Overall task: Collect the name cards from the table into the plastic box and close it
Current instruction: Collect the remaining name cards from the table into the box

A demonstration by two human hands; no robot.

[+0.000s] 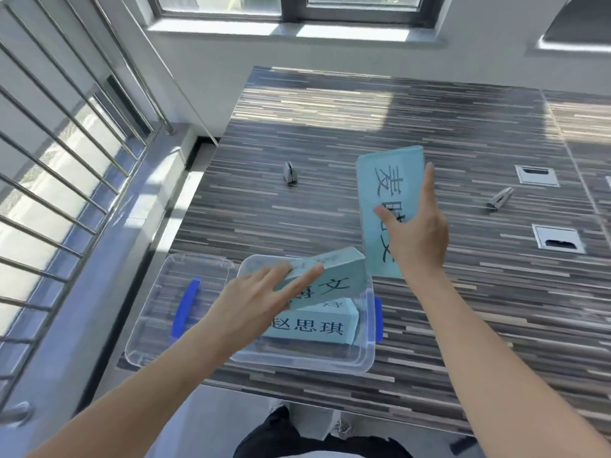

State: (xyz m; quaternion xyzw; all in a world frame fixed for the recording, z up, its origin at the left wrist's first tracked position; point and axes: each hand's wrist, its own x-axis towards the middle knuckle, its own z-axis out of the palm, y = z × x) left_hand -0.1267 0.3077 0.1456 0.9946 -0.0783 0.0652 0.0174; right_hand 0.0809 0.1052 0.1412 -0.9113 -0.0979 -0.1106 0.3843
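The left hand presses a tilted card into the box over 1 card already inside; the right hand grips another card above the table. The tilted card could jam and block the lid (lying left).

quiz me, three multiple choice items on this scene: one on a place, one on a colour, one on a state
1. Where is the lid?
A. on the box
B. on the table left of the box
C. on the floor

2. What colour are the cards?
A. light blue
B. yellow
C. red

3. What is the right hand doing?
A. resting flat on the table
B. pressing the lid
C. holding a card

Key: B, the lid lies beside the open box; A, every card is light blue; C, its fingers grip an upright card, while the left hand puts another card in.
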